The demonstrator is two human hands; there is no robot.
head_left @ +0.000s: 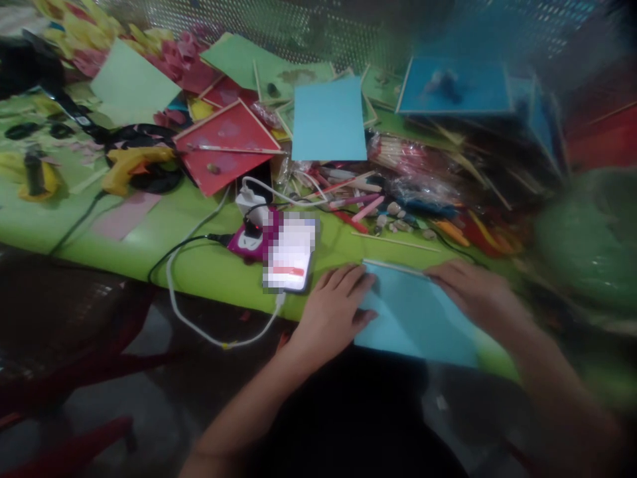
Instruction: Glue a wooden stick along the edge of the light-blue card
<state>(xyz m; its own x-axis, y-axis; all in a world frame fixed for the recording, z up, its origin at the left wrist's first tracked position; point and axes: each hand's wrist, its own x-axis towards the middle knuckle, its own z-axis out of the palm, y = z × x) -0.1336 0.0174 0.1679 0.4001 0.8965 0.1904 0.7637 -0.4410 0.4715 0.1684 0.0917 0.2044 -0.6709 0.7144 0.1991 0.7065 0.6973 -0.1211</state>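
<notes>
A light blue sheet of paper lies at the table's front edge, with a thin pale stick along its far edge. My left hand rests on the sheet's left side, fingers lying flat near the stick's left end and thumb apart from them. At the other end, my right hand has its fingers closed on the stick's right end; its fingertips are partly blurred. Another thin wooden stick lies just beyond the sheet.
Left of my hands are a phone, a purple power strip and a looping white cable. Farther back lie a yellow glue gun, a red framed panel, a second blue sheet, pens and pebbles. A green rounded object stands right.
</notes>
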